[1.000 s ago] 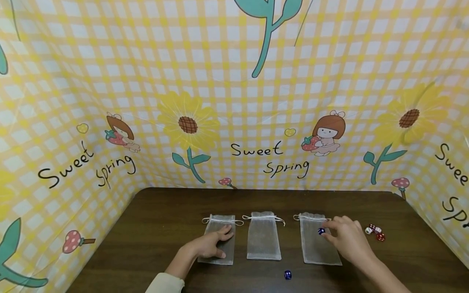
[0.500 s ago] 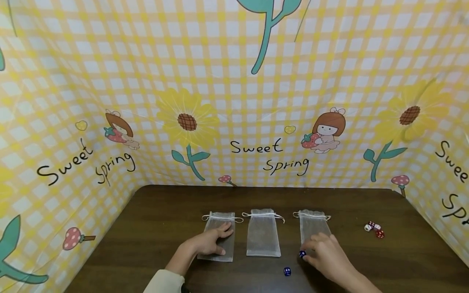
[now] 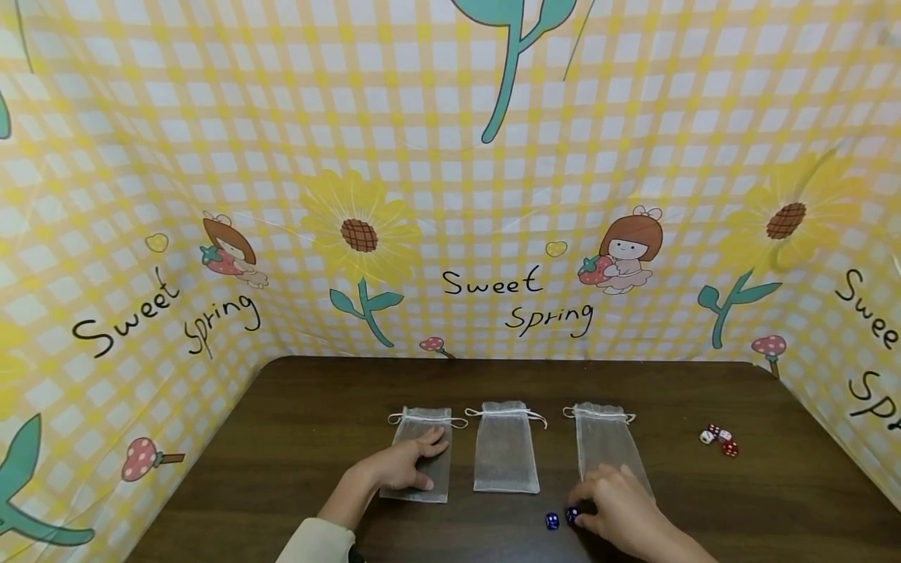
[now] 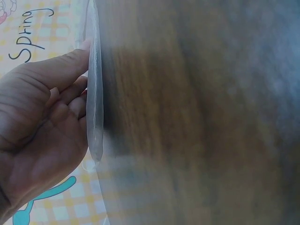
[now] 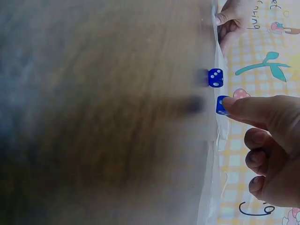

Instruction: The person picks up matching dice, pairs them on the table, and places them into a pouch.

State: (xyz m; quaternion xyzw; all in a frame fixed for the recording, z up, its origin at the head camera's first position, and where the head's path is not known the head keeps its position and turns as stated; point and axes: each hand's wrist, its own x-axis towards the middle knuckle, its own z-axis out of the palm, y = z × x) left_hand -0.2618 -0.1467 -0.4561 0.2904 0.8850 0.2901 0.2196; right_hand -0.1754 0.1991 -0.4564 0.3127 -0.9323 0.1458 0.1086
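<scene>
In the head view my left hand (image 3: pixel 407 467) rests with spread fingers on the left white mesh drawstring pouch (image 3: pixel 439 473). My right hand (image 3: pixel 621 507) pinches a blue die (image 3: pixel 572 514) between thumb and fingers, close to the table. In the right wrist view this blue die (image 5: pixel 221 106) seems slightly off the tabletop, its shadow set apart. Just left of it, another blue die (image 3: pixel 552 521) stands on the table. The right mesh pouch (image 3: pixel 605 439) lies flat, its lower part covered by my right hand. Between the two lies the middle mesh pouch (image 3: pixel 505 457).
Toward the right of the brown table (image 3: pixel 338 391) sits a small cluster of dice, with a white die (image 3: pixel 707 438) and a red die (image 3: pixel 730 450) among them. A yellow checked cloth (image 3: pixel 450 195) encloses the table's back and sides.
My right hand has carried the blue die left and toward the near side, from over the right pouch to beside the other blue die. My left hand stays in place.
</scene>
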